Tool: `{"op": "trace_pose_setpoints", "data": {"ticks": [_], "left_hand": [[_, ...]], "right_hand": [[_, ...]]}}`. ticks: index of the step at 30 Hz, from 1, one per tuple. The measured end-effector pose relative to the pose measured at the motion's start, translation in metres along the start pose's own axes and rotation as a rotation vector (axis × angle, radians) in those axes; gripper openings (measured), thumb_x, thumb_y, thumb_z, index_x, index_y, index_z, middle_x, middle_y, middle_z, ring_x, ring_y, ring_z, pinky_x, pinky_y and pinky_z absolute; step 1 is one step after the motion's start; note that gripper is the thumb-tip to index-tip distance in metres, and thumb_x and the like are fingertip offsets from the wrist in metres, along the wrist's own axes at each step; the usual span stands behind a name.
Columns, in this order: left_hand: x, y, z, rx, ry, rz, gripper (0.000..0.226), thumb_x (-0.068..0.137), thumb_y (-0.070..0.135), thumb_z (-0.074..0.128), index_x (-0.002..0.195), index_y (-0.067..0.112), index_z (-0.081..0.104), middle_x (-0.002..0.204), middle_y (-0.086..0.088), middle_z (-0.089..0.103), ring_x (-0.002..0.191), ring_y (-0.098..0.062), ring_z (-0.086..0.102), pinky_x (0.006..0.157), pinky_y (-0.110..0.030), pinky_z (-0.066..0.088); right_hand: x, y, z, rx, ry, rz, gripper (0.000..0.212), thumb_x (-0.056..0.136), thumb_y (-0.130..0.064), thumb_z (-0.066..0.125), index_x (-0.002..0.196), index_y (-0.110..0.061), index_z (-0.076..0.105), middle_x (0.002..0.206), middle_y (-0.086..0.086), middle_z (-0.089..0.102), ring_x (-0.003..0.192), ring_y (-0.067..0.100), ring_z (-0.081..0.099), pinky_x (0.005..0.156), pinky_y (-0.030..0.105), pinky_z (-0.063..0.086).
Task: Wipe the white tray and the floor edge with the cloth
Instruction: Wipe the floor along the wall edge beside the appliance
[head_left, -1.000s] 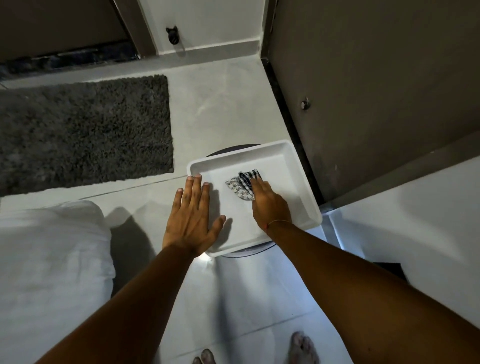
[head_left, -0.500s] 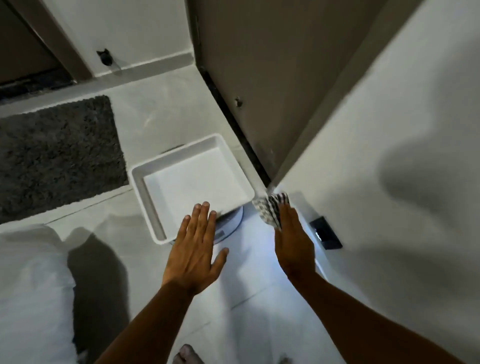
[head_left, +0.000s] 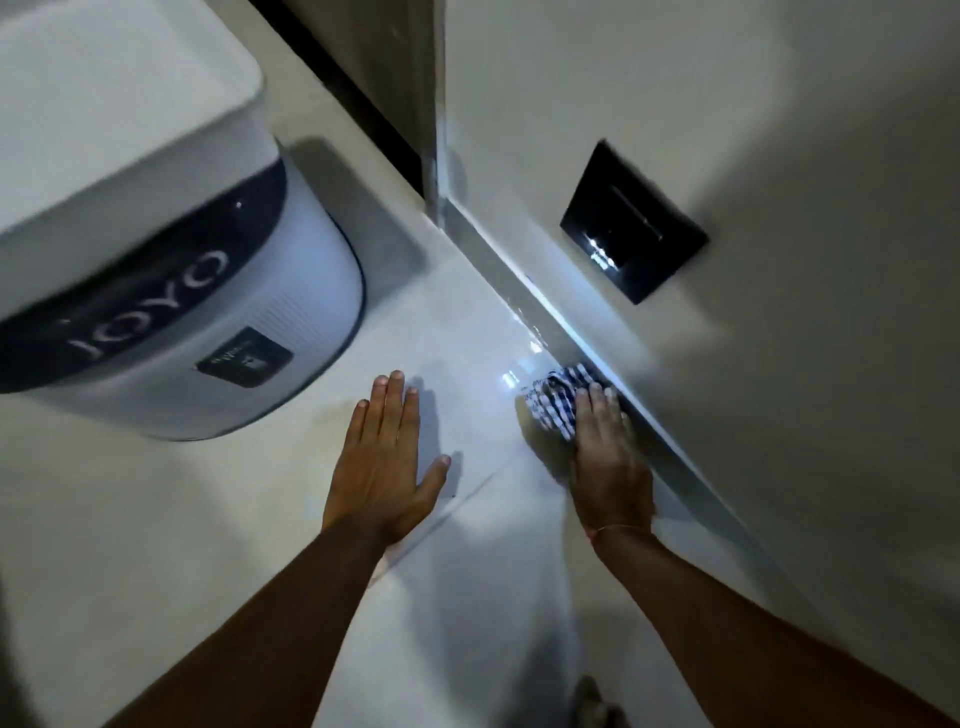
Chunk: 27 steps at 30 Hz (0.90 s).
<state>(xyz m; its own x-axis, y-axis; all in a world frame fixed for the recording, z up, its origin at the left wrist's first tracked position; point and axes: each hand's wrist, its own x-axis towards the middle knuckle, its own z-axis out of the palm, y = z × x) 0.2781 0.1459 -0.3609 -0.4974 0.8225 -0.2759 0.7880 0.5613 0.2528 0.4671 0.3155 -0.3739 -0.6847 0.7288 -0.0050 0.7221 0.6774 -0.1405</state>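
Note:
My right hand presses a blue-and-white checked cloth onto the pale floor, right against the floor edge where the tiles meet the white wall. My left hand lies flat on the floor with its fingers spread, a little to the left of the cloth and holding nothing. The white tray sits at the upper left on top of a round white bin with a dark band, and only part of it shows.
A black wall plate with a small light sits low on the wall above the cloth. A dark door gap runs behind the corner. My foot shows at the bottom edge.
My right hand carried the cloth out of the tray, past its corner, and down to the floor along the wall. My left hand left the tray rim for the floor. The view has dropped much closer.

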Motion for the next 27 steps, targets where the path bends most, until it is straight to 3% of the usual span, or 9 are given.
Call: {"op": "trace_pose_setpoints", "data": {"ticks": [4, 6, 8, 11, 13, 16, 19, 22, 27], "left_hand": [[0.021, -0.010, 0.036, 0.001, -0.007, 0.033, 0.088, 0.091, 0.061, 0.028, 0.156, 0.004, 0.011, 0.166, -0.018, 0.008, 0.154, -0.033, 0.007, 0.124, -0.050, 0.015], [0.025, -0.012, 0.047, -0.013, -0.008, 0.036, 0.088, 0.091, 0.061, 0.028, 0.156, 0.004, 0.010, 0.167, -0.018, 0.005, 0.154, -0.032, 0.003, 0.124, -0.050, 0.014], [0.026, -0.014, 0.052, -0.022, -0.005, 0.033, 0.089, 0.091, 0.062, 0.027, 0.156, 0.005, 0.008, 0.167, -0.017, 0.002, 0.154, -0.031, 0.000, 0.125, -0.049, 0.012], [0.025, -0.016, 0.054, -0.034, 0.002, 0.025, 0.091, 0.091, 0.066, 0.023, 0.157, 0.005, 0.005, 0.167, -0.016, 0.001, 0.154, -0.030, -0.001, 0.125, -0.049, 0.013], [0.027, -0.018, 0.054, -0.038, -0.002, 0.031, 0.093, 0.090, 0.070, 0.016, 0.157, 0.006, 0.004, 0.167, -0.016, 0.000, 0.154, -0.030, -0.001, 0.124, -0.050, 0.013], [0.034, -0.022, 0.057, -0.031, 0.015, 0.023, 0.096, 0.088, 0.074, 0.013, 0.157, 0.009, -0.001, 0.167, -0.013, -0.006, 0.154, -0.028, -0.006, 0.125, -0.048, 0.009], [0.039, -0.021, 0.059, -0.046, 0.039, 0.011, 0.095, 0.089, 0.073, 0.017, 0.157, 0.011, -0.002, 0.167, -0.012, -0.006, 0.154, -0.026, -0.008, 0.125, -0.046, 0.005], [0.039, -0.024, 0.059, -0.073, 0.051, 0.035, 0.095, 0.089, 0.073, 0.021, 0.157, 0.010, 0.002, 0.168, -0.013, -0.003, 0.154, -0.027, -0.006, 0.125, -0.048, 0.008], [0.048, -0.028, 0.056, -0.067, 0.066, 0.031, 0.099, 0.087, 0.074, 0.029, 0.157, 0.009, 0.005, 0.168, -0.013, 0.000, 0.155, -0.028, -0.003, 0.125, -0.049, 0.011]], "right_hand": [[-0.004, -0.002, 0.033, -0.027, -0.020, 0.080, 0.063, 0.083, 0.002, 0.060, 0.141, 0.001, 0.037, 0.149, 0.020, 0.039, 0.138, 0.034, 0.037, 0.114, 0.045, 0.027], [-0.007, -0.007, 0.030, -0.042, -0.038, 0.096, 0.065, 0.088, -0.017, 0.054, 0.145, -0.001, 0.029, 0.154, 0.019, 0.031, 0.143, 0.033, 0.026, 0.117, 0.048, 0.016], [-0.017, -0.007, 0.023, -0.042, -0.070, -0.045, 0.065, 0.092, -0.028, 0.044, 0.148, -0.004, 0.023, 0.157, 0.017, 0.024, 0.146, 0.034, 0.016, 0.119, 0.050, 0.013], [-0.028, 0.008, 0.019, -0.068, -0.199, -0.344, 0.062, 0.093, -0.022, 0.042, 0.148, -0.003, 0.022, 0.156, 0.019, 0.025, 0.146, 0.034, 0.017, 0.115, 0.051, 0.023], [-0.001, 0.023, 0.022, -0.131, -0.231, -0.405, 0.059, 0.090, -0.013, 0.039, 0.146, 0.000, 0.026, 0.152, 0.022, 0.034, 0.142, 0.036, 0.027, 0.115, 0.047, 0.022], [0.059, 0.015, 0.027, -0.152, -0.167, -0.432, 0.056, 0.089, -0.009, 0.031, 0.144, 0.000, 0.032, 0.148, 0.020, 0.041, 0.137, 0.033, 0.038, 0.116, 0.043, 0.026], [0.061, -0.001, 0.031, -0.125, -0.179, -0.389, 0.060, 0.088, -0.012, 0.030, 0.147, -0.002, 0.026, 0.153, 0.018, 0.034, 0.142, 0.032, 0.030, 0.117, 0.043, 0.023], [0.022, 0.013, 0.020, -0.083, -0.236, -0.309, 0.065, 0.089, -0.014, 0.042, 0.149, -0.005, 0.019, 0.155, 0.019, 0.028, 0.145, 0.033, 0.021, 0.119, 0.044, 0.018], [0.074, -0.019, 0.036, -0.067, -0.190, -0.275, 0.066, 0.084, -0.011, 0.027, 0.149, -0.002, 0.018, 0.157, 0.019, 0.024, 0.146, 0.031, 0.020, 0.120, 0.043, 0.014]]}}
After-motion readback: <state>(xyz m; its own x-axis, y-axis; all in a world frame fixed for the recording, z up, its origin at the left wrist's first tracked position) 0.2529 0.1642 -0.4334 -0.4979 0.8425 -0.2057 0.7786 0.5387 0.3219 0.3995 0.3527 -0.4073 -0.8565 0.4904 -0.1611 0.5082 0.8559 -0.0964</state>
